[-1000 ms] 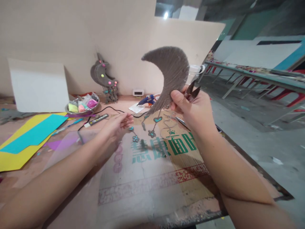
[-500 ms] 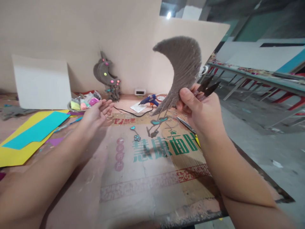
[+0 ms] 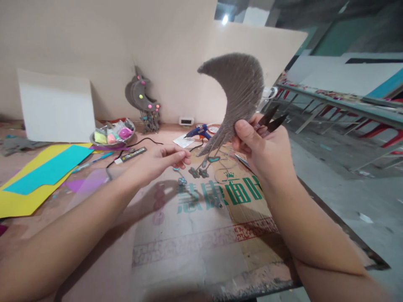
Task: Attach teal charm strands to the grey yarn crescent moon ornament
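My right hand (image 3: 261, 147) holds up a grey yarn-wrapped crescent (image 3: 241, 84) by its lower tip, and small dark snips (image 3: 270, 119) stick out of the same fist. Strings with teal heart and flower charms (image 3: 204, 165) hang from the crescent over the flattened cardboard (image 3: 201, 226). My left hand (image 3: 160, 161) is beside the strings, with finger and thumb pinched near one hanging charm string (image 3: 180, 174). I cannot make out whether the string is in the pinch.
A finished grey crescent hanging (image 3: 141, 98) leans on the back wall. Nearby stand a metal bowl of coloured clay (image 3: 111, 136), a blue glue gun (image 3: 197, 132) and a white board (image 3: 56, 107). Yellow and teal sheets (image 3: 37, 176) lie left. The table edge drops off right.
My left hand swung out to the left with its palm open, then came back toward the hanging strings and pinched shut. The crescent rose slightly in my right hand.
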`<control>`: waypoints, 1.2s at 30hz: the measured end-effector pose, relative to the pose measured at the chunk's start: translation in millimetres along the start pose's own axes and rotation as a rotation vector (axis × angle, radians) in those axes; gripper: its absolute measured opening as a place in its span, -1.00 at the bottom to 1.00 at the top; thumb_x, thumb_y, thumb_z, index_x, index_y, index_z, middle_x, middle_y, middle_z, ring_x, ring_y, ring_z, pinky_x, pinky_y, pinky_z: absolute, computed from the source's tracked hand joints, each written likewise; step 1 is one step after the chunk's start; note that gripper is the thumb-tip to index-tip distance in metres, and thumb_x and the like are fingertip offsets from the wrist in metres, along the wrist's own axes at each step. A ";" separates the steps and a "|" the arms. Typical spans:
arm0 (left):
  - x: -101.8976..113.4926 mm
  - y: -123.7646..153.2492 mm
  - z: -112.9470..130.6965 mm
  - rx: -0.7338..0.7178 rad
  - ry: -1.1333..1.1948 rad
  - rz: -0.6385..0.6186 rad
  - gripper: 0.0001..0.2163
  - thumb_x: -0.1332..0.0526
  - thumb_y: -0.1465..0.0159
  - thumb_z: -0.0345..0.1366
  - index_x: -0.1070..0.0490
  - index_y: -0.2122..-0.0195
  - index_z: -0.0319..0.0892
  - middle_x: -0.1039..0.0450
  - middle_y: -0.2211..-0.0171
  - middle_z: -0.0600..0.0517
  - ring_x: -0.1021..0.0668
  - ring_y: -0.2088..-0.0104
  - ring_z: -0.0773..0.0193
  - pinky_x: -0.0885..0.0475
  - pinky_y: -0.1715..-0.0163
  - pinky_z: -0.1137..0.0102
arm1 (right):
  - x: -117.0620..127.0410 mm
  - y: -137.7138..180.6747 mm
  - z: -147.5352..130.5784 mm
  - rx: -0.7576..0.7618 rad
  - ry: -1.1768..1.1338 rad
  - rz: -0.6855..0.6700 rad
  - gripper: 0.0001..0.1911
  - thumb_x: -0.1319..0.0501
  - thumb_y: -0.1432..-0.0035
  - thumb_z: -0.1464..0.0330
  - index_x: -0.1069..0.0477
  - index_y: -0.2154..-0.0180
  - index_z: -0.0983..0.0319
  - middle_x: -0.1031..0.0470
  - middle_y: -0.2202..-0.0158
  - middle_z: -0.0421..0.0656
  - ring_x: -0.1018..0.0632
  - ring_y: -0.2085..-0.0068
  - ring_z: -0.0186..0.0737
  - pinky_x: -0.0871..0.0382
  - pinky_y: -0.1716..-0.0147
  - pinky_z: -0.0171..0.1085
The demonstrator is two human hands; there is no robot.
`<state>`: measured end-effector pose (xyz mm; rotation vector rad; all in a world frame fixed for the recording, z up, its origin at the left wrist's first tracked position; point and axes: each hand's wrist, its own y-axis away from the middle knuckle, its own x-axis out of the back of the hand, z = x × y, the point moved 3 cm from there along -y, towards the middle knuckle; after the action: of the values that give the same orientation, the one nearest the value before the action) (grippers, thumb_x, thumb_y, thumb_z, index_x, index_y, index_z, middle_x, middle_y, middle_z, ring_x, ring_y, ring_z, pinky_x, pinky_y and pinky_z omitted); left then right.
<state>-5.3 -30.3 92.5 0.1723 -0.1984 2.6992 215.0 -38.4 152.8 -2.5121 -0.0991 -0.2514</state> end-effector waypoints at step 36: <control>4.8 -19.6 -42.2 0.204 0.318 0.333 -0.77 -0.25 -0.17 -0.42 -0.31 0.62 -0.22 -0.20 0.70 0.15 -0.28 0.66 0.46 -0.23 0.61 0.57 | 2.1 0.0 -6.7 0.002 -0.022 0.028 -0.69 -0.24 -0.11 0.08 -0.33 0.48 0.16 -0.30 0.63 -0.29 -0.28 0.63 -0.43 -0.02 0.67 -0.31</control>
<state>-5.1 -3.7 54.0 -0.2530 0.1583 3.0246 216.0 -42.3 158.5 -2.5132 -0.0732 -0.2128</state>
